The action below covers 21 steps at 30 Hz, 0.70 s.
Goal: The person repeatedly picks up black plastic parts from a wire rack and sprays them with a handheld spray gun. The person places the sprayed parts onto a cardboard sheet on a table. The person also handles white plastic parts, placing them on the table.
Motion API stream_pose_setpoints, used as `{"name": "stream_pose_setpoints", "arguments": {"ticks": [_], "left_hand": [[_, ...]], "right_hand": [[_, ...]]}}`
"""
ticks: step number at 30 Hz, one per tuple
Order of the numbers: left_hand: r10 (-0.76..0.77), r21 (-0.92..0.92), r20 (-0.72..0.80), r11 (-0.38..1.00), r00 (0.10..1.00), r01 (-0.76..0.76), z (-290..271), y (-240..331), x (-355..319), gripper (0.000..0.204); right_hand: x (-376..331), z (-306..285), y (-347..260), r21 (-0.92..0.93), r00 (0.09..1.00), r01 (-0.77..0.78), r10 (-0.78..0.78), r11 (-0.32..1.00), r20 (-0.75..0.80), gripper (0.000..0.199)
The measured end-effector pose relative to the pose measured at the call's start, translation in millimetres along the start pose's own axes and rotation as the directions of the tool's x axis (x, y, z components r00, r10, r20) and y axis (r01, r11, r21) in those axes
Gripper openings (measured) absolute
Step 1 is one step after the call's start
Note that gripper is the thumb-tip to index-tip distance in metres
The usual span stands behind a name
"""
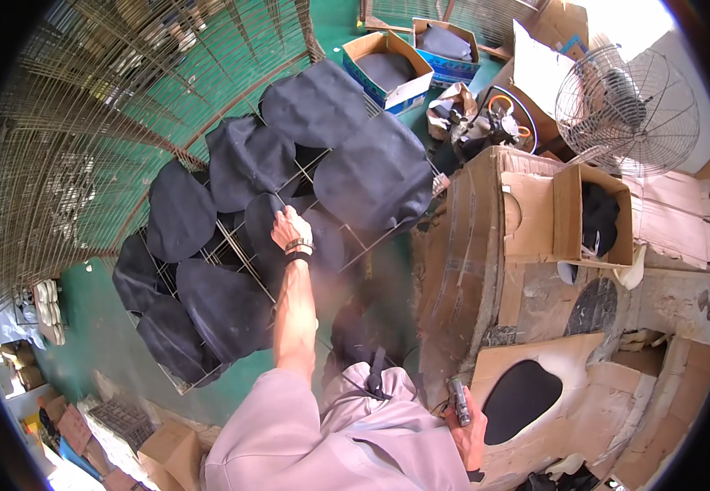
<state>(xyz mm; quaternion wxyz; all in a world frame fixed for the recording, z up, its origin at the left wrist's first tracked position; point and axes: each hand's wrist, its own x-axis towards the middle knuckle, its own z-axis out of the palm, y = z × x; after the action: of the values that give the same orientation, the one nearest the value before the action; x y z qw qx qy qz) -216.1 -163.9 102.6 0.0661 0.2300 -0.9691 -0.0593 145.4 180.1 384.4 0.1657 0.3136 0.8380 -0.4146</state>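
Reaching forward, the left hand [291, 229] rests on a dark fabric piece [266, 219] lying on a wire rack [250, 260]; its fingers [281, 218] are curled together over the cloth, though whether they pinch it I cannot tell. A watch or band sits on that wrist. The piece is matte black, rounded like a shield, slightly wrinkled, and lies near the middle of the rack, directly beneath the fingertips and partly overlapped by neighbouring pieces. The right hand [468, 425], low at the person's side, has its fingers clamped around a small metal tool [459, 402], held upright beside a cardboard panel with a dark oval cut-out [520, 399].

Around the touched piece, many similar black pieces [375, 176] cover the rack, which lies tilted on a green floor [97, 315]. To the right stands a surface built of stacked, worn cardboard boxes [461, 262], one open box holding dark material [599, 217]. Behind it are a round wire-guard fan [625, 102] and a tangle of cables and machinery [494, 123]. Farther back, two open blue-sided cartons [387, 69] hold more dark pieces. Stacked wire grids [85, 123] fill the left side of the room.
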Motion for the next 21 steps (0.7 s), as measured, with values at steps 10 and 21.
{"name": "stream_pose_setpoints", "arguments": {"ticks": [10, 21], "left_hand": [[-0.245, -0.199, 0.133, 0.943, 0.960, 0.268, -14.7, 17.0, 23.3, 0.051], [-0.350, -0.736, 0.074, 0.613, 0.934, 0.288, -4.5, -13.6, 2.1, 0.047]], "right_hand": [[1.2, 2.6, -0.9, -0.015, 0.999, -0.022, 0.023, 1.000, 0.047, 0.054], [-4.6, 1.3, 8.9, -0.039, 0.997, 0.038, -0.035, 0.999, 0.070, 0.055]]}}
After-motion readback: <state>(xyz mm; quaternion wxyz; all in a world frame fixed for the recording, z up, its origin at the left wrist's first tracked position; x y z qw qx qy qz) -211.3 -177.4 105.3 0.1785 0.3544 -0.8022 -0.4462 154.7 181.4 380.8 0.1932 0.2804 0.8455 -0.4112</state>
